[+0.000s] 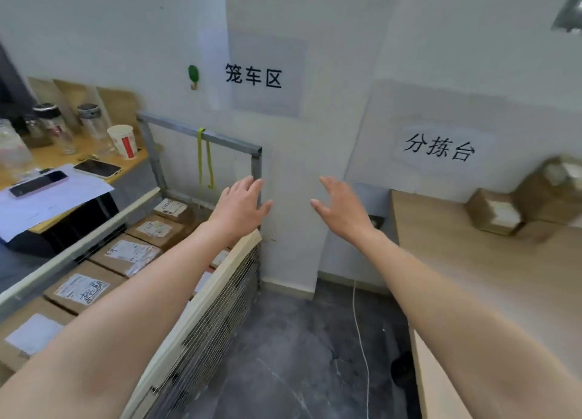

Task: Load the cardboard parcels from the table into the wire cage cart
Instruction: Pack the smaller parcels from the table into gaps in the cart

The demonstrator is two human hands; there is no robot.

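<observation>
Now both the left hand [240, 205] and right hand [341, 207] hang empty, fingers spread; the person should swing right and grip a parcel [495, 211] by opposite sides.

This is a small parcel sorting room, a makeshift logistics corner. 2 printed paper signs taped to the white partition walls say so: one [253, 76] reads "笼车区", cage cart area, above the wire cage cart [220, 295] at left, which holds labelled cardboard parcels [132, 254]. The other sign [439, 147] reads "分拣台", sorting table, above the pale wooden worktop [472, 261] at right, where more parcels [494, 212] sit at the far end. The floor [299, 355] is bare dark concrete.
</observation>
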